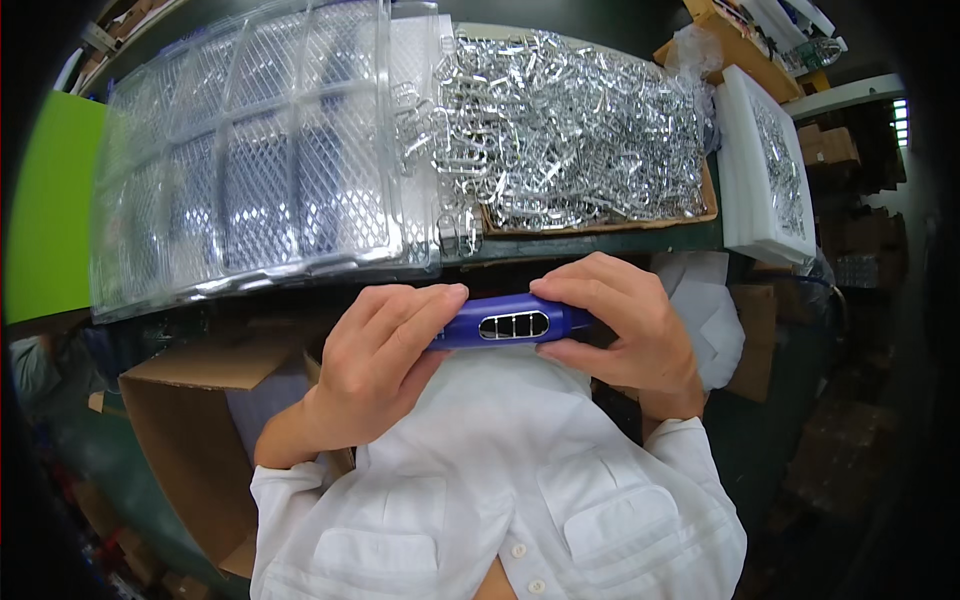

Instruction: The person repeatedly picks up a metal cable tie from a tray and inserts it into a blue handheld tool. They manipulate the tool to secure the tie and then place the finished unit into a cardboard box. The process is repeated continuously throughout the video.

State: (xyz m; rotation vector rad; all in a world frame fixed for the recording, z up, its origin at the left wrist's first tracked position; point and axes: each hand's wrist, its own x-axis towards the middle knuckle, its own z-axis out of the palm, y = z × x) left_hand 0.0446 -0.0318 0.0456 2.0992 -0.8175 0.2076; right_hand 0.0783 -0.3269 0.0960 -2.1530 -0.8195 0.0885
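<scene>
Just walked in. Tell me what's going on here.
A person in a white shirt is holding a blue device crosswise in front of the chest, the left hand on one end and the right hand on the other. Beyond them, a clear plastic tray lies at the left, beside a heap of metal clips in a shallow cardboard box. Neither hand is touching the clips or the tray.

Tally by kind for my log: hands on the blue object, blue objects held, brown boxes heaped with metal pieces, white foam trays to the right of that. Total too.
Left hand and right hand: 2
Blue object: 1
Brown box: 1
White foam tray: 1
Total: 5
</scene>
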